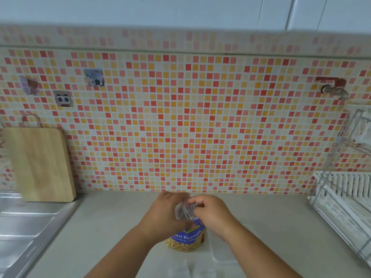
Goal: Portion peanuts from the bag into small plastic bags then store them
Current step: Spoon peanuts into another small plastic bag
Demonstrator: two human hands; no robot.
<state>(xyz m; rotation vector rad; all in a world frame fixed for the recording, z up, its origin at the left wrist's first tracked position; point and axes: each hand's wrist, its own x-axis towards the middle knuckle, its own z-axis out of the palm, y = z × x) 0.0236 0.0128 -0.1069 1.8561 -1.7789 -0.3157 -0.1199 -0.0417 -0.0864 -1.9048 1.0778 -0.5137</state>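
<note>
Inspection of the head view. The peanut bag (pixel 185 238) stands upright on the grey counter (pixel 110 227), in the middle of the worktop and just short of the tiled wall (pixel 190 121). Its lower part shows pale peanuts behind a blue label; its clear top is gathered up between the two hands.

The left hand (pixel 165 212) is seen from the back. It is wrapped round the upper part of the bag, with the fingers curling away behind the plastic. The right hand (pixel 210 212) has its fingers bent and pinches the crumpled clear top from the other side. Both hands are therefore grasping the bag. I cannot tell whether the mouth of the bag is open or sealed.

Nearer to me, just beside the bag's base and partly under the right forearm, clear plastic film (pixel 212 257) lies flat on the counter. It is too faint for me to count pieces.

Surroundings:
- A wooden cutting board (pixel 40 163) leans upright against the wall at the left, with a steel sink drainer (pixel 24 227) below it.
- A wire dish rack (pixel 345 199) stands at the right edge.
- A tap (pixel 334 90) is mounted on the tiles above the rack.
- Three small stickers, one a panda sticker (pixel 63 99), sit on the wall at the upper left.
</note>
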